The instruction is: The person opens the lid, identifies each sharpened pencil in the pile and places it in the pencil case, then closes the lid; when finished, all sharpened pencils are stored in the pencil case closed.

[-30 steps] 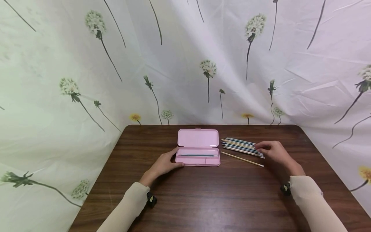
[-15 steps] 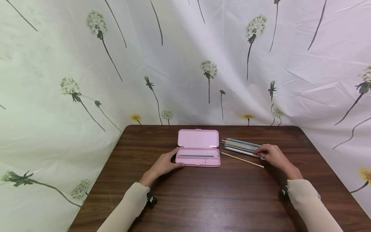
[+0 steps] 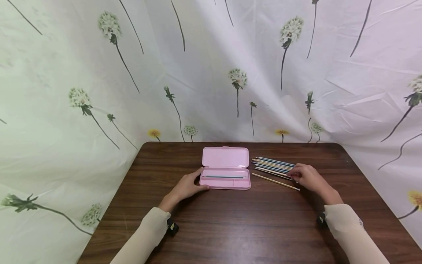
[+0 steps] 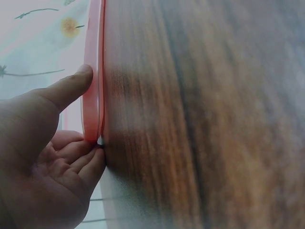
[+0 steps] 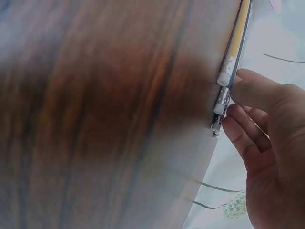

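Note:
A pink pencil case lies with its lid folded back. In its long compartment rests one teal pencil. My left hand holds the case at its left end, thumb on the front wall and fingers at the side; the left wrist view shows the thumb against the pink wall. To the right lies a bunch of pencils, dark teal, yellow and white. My right hand pinches a pencil at the eraser end of this bunch; in the right wrist view its fingertips meet the white erasers.
A single yellow pencil lies apart, in front of the bunch. All of it is on a dark wooden table. Behind the far table edge hangs a white cloth printed with flowers.
My right hand has shifted slightly left and nearer to me along the pencils' eraser ends, its fingers closing together. The left hand and the case have stayed put.

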Available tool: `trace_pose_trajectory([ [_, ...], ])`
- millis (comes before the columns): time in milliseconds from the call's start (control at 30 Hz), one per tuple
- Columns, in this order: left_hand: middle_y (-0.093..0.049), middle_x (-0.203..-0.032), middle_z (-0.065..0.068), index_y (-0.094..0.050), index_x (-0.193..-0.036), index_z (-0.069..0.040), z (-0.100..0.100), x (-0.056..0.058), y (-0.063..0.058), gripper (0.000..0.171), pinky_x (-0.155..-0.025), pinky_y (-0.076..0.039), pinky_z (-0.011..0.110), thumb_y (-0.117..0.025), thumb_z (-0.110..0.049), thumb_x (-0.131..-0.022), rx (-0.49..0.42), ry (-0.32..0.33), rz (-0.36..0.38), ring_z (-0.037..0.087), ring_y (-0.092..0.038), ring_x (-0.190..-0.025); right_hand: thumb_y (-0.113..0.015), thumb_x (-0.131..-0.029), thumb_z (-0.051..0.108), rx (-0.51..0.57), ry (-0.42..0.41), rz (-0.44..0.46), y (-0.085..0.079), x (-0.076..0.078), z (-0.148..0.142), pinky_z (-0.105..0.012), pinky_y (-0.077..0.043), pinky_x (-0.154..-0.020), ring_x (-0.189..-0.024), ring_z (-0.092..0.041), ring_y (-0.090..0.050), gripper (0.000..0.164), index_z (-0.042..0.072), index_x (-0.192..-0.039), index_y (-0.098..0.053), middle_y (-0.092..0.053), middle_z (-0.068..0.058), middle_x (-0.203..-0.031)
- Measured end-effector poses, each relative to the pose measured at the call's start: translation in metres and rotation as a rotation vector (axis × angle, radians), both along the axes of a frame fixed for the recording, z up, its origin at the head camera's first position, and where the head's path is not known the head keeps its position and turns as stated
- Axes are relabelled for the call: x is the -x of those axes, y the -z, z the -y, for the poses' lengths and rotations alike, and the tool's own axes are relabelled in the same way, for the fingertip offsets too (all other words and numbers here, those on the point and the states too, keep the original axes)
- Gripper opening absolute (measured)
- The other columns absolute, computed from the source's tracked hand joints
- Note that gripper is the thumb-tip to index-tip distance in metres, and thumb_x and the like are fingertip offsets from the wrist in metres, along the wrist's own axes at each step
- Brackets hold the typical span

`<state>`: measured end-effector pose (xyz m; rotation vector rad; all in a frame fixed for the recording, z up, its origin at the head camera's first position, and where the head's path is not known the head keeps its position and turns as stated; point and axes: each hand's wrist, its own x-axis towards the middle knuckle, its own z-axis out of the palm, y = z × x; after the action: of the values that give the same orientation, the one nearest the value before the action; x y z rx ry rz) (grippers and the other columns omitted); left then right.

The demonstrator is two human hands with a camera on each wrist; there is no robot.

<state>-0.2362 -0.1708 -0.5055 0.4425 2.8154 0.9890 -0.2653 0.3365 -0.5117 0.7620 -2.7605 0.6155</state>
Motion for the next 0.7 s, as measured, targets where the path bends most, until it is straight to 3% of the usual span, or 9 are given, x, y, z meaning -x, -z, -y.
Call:
trace_pose_trajectory([
  [367, -0.041, -0.169, 0.017, -0.036, -0.167, -0.008, 0.0003, -0.0003, 0.0002, 0.089, -0.123, -0.041, 0.056, -0.080, -0.040, -0.097, -0.006, 0.005, 0.003, 0.038, -0.045, -0.154, -0.084, -0.086, -0.002, -0.013, 0.013, 0.013, -0.0004, -0.0017, 0.0043, -0.031, -0.055, -0.066, -0.075, -0.009, -0.065, 0.013, 0.008, -0.094, -0.083, -0.071, 0.001, -0.087],
  [700, -0.042, -0.168, 0.018, -0.036, -0.166, -0.006, -0.0018, -0.0016, -0.0015, 0.089, -0.121, -0.043, 0.057, -0.081, -0.039, -0.096, 0.007, 0.001, -0.008, 0.039, -0.047, -0.152, -0.081, -0.089, -0.002, -0.052, 0.008, 0.046, -0.0042, -0.0024, 0.0073, -0.033, -0.057, -0.066, -0.076, -0.012, -0.068, 0.013, 0.005, -0.100, -0.083, -0.077, -0.003, -0.091],
])
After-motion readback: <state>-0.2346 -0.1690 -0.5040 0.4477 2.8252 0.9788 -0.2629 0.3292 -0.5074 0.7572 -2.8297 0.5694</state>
